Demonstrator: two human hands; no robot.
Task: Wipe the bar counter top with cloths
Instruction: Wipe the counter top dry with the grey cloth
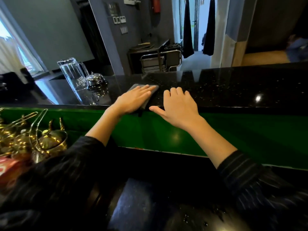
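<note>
- Cloth (146, 93): grey, folded, flat on black speckled counter top (233, 87); left hand (133, 100) presses it, fingers straight
- Right hand (178, 105): beside cloth, fingers spread on the counter; cloth's near part hidden under the palm

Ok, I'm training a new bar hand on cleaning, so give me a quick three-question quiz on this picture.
1. True or false: the left hand lies flat on the grey cloth.
2. Where does the silver bell stand relative to the cloth? A) to its left B) to its right C) on top of it
3. Fill in: the right hand rests on the counter top with no ____ under it.
Key: 1 true; 2 A; 3 cloth.
</note>
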